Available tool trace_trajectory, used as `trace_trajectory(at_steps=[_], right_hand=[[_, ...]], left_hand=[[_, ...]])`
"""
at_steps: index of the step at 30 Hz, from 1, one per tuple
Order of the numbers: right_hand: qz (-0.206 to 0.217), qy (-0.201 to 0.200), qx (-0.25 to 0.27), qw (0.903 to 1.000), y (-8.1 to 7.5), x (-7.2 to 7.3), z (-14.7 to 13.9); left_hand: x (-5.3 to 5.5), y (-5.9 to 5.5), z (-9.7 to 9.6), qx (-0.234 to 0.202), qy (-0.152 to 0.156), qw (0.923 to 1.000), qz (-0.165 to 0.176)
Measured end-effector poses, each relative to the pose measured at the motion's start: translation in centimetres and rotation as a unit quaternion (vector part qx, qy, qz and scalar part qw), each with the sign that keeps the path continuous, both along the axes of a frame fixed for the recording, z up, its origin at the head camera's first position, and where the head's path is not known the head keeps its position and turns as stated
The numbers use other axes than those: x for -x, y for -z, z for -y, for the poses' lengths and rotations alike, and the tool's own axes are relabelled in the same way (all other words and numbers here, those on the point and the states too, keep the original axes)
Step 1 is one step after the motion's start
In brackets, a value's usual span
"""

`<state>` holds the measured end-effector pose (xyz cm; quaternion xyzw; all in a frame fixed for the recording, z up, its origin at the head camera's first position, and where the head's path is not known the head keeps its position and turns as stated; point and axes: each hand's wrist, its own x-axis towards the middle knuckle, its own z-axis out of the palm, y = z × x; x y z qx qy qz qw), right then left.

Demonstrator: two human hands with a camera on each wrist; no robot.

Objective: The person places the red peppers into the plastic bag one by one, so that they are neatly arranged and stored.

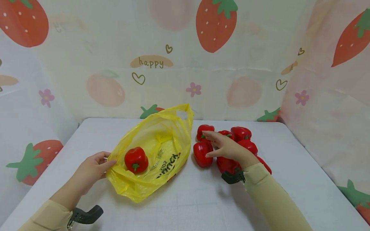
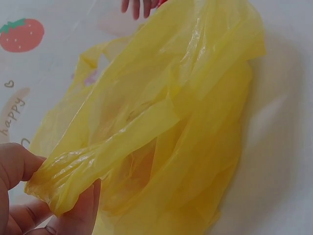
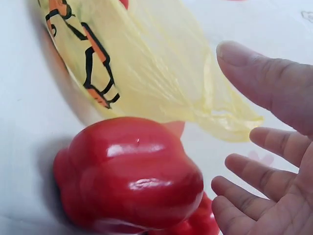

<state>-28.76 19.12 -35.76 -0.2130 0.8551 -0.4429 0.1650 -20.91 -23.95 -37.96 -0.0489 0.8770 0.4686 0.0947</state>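
Observation:
A yellow plastic bag (image 1: pixel 176 134) with dark printing lies spread on the table, its mouth facing the camera. One red bell pepper (image 1: pixel 136 159) sits inside it, green stem toward the front. My left hand (image 1: pixel 93 166) pinches the bag's left rim between thumb and fingers; the left wrist view shows the bunched plastic (image 2: pixel 63 188) there. My right hand (image 1: pixel 226 147) hovers over the peppers on the right, fingers spread and holding nothing. Nearest to it is a red bell pepper (image 3: pixel 129 174), lying on its side beside the bag.
Several more red bell peppers, among them one at the back (image 1: pixel 241 133), lie in a group right of the bag. The white table (image 1: pixel 185 211) carries them all. Behind it hangs a strawberry-printed cloth (image 1: pixel 115 38), which also covers both sides.

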Motion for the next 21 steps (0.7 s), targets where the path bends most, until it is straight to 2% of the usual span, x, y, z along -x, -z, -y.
trace_trajectory(at_steps=[9,21], right_hand=[[0.013,0.031,-0.038,0.9987,0.57,-0.03,-0.23],[0.002,0.007,-0.035,0.9994,0.89,-0.87,0.37]], left_hand=[[-0.03,0.07,0.02,0.003,0.002,1.0,-0.005],[-0.23,-0.23,-0.09,0.002,-0.002,1.0,-0.003]])
